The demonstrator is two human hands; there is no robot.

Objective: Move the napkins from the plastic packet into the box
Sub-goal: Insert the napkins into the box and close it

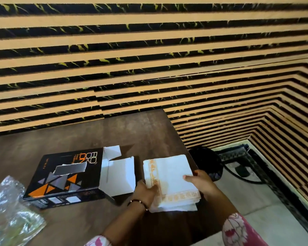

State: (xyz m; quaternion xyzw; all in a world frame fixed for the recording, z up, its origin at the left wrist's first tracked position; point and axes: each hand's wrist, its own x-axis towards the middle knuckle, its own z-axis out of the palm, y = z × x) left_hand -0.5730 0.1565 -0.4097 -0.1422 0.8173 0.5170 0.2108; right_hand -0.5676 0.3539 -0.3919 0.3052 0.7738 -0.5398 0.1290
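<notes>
A stack of white napkins [169,174] with an orange patterned border lies near the right edge of the brown table [82,137]. My left hand [145,191] grips the stack's left side, and my right hand [200,181] holds its right side with the thumb on top. To the left lies a black box [64,176] with orange and grey triangles, its white end flaps [118,176] open toward the napkins. The crumpled clear plastic packet [11,212] lies at the table's front left.
The table's right edge runs just past the napkins. Beyond it, lower down, sit a dark round object [207,162] and a patterned rug [242,157]. A striped black and tan wall [149,59] stands behind the table.
</notes>
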